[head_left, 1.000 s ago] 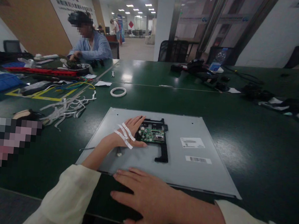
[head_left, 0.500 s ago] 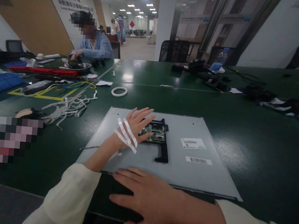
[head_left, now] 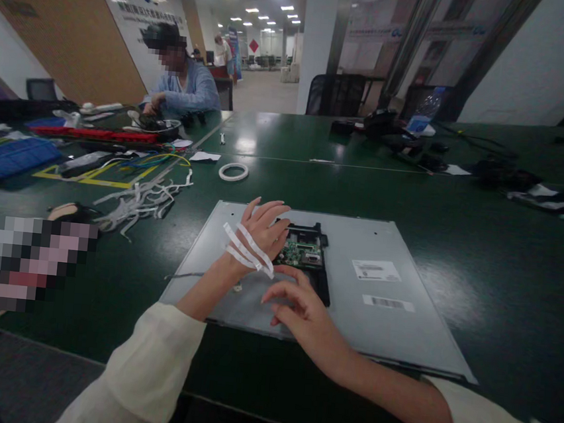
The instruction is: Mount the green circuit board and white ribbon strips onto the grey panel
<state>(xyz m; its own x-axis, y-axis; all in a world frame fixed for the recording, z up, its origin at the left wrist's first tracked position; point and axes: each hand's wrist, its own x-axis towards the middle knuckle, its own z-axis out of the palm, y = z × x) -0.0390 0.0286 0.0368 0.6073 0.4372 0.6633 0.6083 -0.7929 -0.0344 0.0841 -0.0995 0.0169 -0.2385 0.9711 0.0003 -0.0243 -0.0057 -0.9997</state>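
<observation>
A grey flat panel (head_left: pixel 365 329) lies on the green table, with a green circuit board (head_left: pixel 302 256) in a black frame (head_left: pixel 321 285) near its middle. My left hand (head_left: pixel 259 236) rests over the left side of the board, fingers spread, palm down. White tape strips (head_left: pixel 248 248) are stuck across the back of that hand. My right hand (head_left: pixel 300 303) is over the panel just below the board, its fingers bent and apart, with nothing in them. Two white labels, one of them a barcode label (head_left: pixel 387 303), are on the panel's right part.
A white tape roll (head_left: pixel 233 171) lies beyond the panel. Tangled white strips (head_left: pixel 140 204) and a blue tray (head_left: pixel 13 156) are at left. Across the table (head_left: pixel 284 185) sits a person (head_left: pixel 184 89). A bottle (head_left: pixel 424 112) and black items stand at back right.
My right hand has risen from the panel's near edge and moved forward over the panel, its fingers now bent. My left hand stays over the board. The view has shifted slightly.
</observation>
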